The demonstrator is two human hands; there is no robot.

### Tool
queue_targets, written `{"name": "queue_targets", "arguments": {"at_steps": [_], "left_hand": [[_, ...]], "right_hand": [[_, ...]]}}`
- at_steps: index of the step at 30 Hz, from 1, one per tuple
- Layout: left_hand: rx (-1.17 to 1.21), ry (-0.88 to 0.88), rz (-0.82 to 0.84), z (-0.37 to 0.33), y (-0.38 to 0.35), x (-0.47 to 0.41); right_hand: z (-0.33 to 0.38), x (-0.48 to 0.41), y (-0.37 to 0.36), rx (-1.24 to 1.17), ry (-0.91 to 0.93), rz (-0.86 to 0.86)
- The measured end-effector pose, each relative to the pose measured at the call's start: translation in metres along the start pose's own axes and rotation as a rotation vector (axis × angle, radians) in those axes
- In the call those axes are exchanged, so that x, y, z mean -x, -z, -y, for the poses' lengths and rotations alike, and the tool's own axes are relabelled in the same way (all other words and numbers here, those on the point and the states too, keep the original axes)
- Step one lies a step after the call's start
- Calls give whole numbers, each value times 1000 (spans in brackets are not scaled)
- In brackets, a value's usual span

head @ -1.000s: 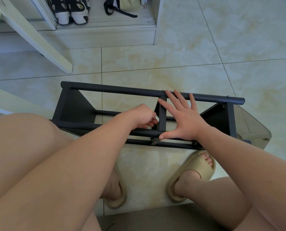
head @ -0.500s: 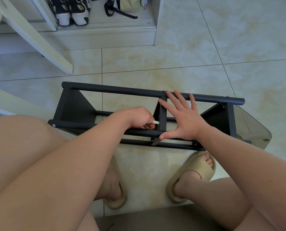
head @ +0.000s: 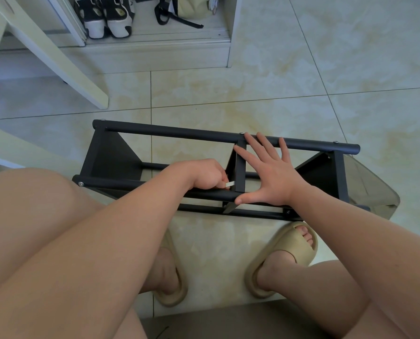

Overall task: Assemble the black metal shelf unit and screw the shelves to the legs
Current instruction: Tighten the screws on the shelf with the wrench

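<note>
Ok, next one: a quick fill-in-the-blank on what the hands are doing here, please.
1. The black shelf unit lies on the tiled ____.
2. The right hand rests flat on it, fingers ____.
3. The small silvery tool sits in the left hand, beside the ____ shelf.
Missing words: floor, spread, middle.

Tile floor (head: 302, 81) w/ black shelf unit (head: 179, 133) lying on its side, beige slippers (head: 291, 243) just beside.

The left hand (head: 204, 177) has drawn back slightly, baring the small silver tool (head: 229, 184) it pinches.
</note>
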State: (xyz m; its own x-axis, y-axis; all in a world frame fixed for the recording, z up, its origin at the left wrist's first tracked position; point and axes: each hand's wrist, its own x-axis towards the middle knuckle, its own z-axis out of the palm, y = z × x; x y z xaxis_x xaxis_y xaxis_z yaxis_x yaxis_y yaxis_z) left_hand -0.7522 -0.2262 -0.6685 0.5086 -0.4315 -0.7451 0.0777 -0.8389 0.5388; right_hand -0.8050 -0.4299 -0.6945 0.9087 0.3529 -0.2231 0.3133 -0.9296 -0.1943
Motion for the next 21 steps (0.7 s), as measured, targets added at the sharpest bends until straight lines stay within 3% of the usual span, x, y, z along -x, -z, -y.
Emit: {"name": "queue_targets", "arguments": {"at_steps": [8,12,15,18,21], "left_hand": [[-89,50,18,-8,0,6],[-442,161,-19,-17,11,17],[-533,155,-188,-26,27,24],[-344,26,-413,-35,45,16],[-350,-28,-440,-45,62,8]], "right_hand": [[0,1,0,-2,5,3],[-3,-3,11,-35,-8,90],[-10,-8,25,-124,-32,120],[-21,-15,40,-109,-85,101],[-32,-25,52,-43,-134,195]]}}
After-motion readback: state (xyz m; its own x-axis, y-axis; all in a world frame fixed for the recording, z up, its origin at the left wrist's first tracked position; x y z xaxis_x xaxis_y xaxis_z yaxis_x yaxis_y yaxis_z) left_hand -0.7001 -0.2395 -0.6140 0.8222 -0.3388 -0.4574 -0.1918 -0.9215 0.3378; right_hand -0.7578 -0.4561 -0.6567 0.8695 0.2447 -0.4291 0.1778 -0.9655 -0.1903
